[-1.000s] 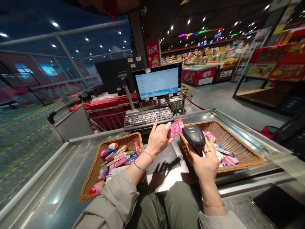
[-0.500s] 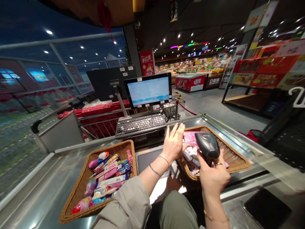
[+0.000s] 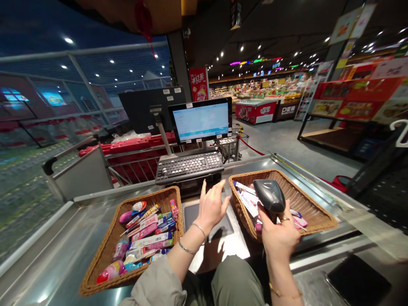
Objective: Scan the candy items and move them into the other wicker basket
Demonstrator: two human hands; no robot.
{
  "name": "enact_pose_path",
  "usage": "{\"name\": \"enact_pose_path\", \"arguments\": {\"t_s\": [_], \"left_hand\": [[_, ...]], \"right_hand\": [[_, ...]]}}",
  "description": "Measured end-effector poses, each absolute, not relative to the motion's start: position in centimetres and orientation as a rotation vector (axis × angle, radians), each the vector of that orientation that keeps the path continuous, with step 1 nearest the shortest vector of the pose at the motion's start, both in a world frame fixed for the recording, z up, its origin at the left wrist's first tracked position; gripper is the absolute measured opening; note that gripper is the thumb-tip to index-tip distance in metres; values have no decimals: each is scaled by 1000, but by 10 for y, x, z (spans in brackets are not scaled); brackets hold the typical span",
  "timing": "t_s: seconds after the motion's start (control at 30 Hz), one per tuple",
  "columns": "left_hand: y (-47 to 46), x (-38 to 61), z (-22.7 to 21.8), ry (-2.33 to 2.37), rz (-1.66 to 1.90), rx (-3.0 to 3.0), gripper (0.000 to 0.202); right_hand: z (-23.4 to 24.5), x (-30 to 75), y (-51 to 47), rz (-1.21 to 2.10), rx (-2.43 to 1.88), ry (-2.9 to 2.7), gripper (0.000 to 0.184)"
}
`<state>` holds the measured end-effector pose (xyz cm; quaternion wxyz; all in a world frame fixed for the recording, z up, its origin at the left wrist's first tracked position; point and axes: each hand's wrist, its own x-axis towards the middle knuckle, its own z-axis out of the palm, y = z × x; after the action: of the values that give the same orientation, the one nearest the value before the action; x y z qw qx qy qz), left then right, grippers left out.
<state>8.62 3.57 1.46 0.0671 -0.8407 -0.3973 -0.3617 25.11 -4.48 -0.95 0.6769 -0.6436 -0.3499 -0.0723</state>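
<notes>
My right hand point(image 3: 280, 238) is wrapped round the handle of a black handheld barcode scanner point(image 3: 269, 195), its head above the right wicker basket point(image 3: 314, 212). Small packaged goods point(image 3: 247, 199), white, pink and blue, lie in that basket, partly covered by the scanner and hand. Between the two baskets, over the grey panel in the counter, hovers my left hand point(image 3: 213, 206), fingers apart and nothing seen in it. To its left, another wicker basket point(image 3: 106, 250) is full of toothpaste-like boxes point(image 3: 145, 231) and colourful toys or sweets point(image 3: 111, 272).
A keyboard point(image 3: 189, 165) and a lit monitor point(image 3: 202, 121) stand behind the baskets on the metal counter point(image 3: 63, 255). A black flat object point(image 3: 358, 278) lies at the lower right. Beyond are a shopping cart point(image 3: 225, 146) and a red freezer point(image 3: 256, 111).
My left hand has moved left and down, off the right basket to the gap between the baskets. The pink package beside it no longer shows there. The scanner has shifted slightly left.
</notes>
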Motion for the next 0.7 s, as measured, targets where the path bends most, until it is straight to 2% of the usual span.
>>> {"name": "enact_pose_path", "arguments": {"t_s": [0.13, 0.3, 0.7], "left_hand": [[24, 58, 6, -1293, -1098, -2474, 49], [10, 18, -7, -1403, -1117, -2400, 44], [-24, -83, -25, -1670, -1068, -2254, 43]], "right_hand": [[-8, 241, -45, -21, -1445, -803, 57], [-8, 224, -42, 56, -1411, -852, 64], [-25, 188, -31, 180, -1316, -1220, 49]]}}
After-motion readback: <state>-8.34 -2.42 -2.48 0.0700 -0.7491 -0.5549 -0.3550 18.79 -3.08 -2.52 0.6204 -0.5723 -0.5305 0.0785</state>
